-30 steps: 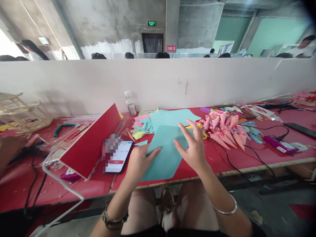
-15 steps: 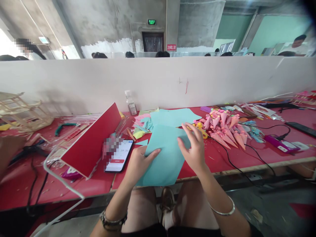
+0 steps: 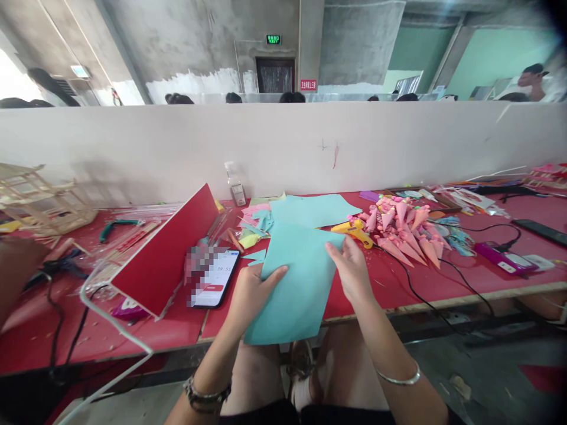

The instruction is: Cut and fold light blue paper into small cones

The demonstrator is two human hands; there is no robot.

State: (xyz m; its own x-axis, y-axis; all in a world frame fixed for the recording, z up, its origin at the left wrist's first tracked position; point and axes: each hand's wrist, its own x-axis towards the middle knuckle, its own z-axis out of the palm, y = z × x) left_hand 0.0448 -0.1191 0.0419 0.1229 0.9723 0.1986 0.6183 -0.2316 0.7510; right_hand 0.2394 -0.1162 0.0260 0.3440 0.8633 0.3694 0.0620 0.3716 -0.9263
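Observation:
A light-blue sheet of paper is held between my two hands over the front edge of the red table. My left hand grips its left side, thumb on top and the fingers hidden beneath. At the upper right corner my right hand pinches the paper between thumb and fingers. Behind it another light-blue sheet lies flat on the table. A yellow glue gun rests just beyond my right hand, its cable running off to the right.
Left of my left hand lies a phone beside a standing red board. Many pink paper cones are piled at the right, near a purple box. Paper scraps and a bottle sit by the white partition.
My right hand has closed on the sheet's upper right corner; its fingers were raised and spread before. The sheet's near edge has moved slightly toward me. My left hand keeps its hold.

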